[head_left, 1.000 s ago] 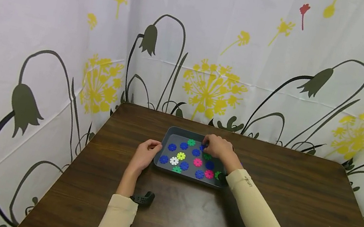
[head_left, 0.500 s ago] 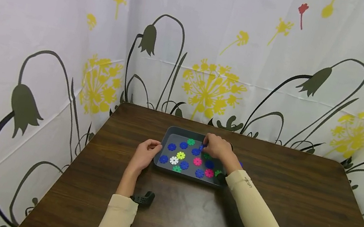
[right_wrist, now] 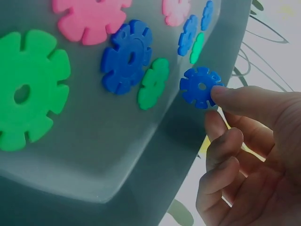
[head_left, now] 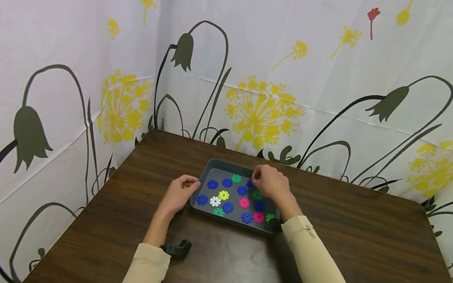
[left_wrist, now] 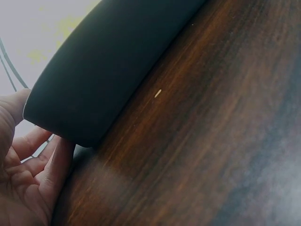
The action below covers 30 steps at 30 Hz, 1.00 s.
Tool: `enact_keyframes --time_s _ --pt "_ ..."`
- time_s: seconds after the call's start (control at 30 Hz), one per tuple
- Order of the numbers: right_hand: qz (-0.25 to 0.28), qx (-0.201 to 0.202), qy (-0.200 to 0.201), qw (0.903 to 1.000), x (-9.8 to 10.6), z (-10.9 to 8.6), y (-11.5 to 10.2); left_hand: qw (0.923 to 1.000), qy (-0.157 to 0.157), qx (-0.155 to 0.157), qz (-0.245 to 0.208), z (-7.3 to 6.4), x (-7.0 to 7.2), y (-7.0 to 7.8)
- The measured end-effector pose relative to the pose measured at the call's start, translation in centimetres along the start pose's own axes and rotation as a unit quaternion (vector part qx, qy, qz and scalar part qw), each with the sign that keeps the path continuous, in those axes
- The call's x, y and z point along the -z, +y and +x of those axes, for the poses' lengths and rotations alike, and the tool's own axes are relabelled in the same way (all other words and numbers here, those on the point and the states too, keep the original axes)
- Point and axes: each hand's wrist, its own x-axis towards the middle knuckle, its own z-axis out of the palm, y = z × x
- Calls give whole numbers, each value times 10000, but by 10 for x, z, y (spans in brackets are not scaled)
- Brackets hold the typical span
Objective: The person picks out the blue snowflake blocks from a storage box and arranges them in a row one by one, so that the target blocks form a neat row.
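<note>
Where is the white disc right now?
In the head view, the white disc lies near the left end of the tray, between two blue discs, with the yellow disc just to its upper right.

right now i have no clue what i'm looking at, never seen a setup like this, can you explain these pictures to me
There is no machine here, just a person's two bare hands. The wide picture is taken from the person's head, looking forward and down; the two closer ones are each taken from a wrist. On the brown table sits a grey tray with flat notched discs lying in it: blue, green, pink, a yellow one and a white one. The left hand holds the tray's left edge. The right hand pinches one blue disc near the tray's far side.
</note>
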Motion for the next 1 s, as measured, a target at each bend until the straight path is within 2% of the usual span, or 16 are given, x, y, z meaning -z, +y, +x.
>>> enact_keyframes --time_s 0.47,0.77,1.0 --pt "215 19 417 9989 13 -11 6 10000 74 6 36 1 -2 -1" --pt "634 -45 489 9968 23 -25 16 9999 70 -6 80 0 -3 -1" --pt "1137 76 667 9912 26 -34 29 9999 92 -32 135 0 -2 -1"
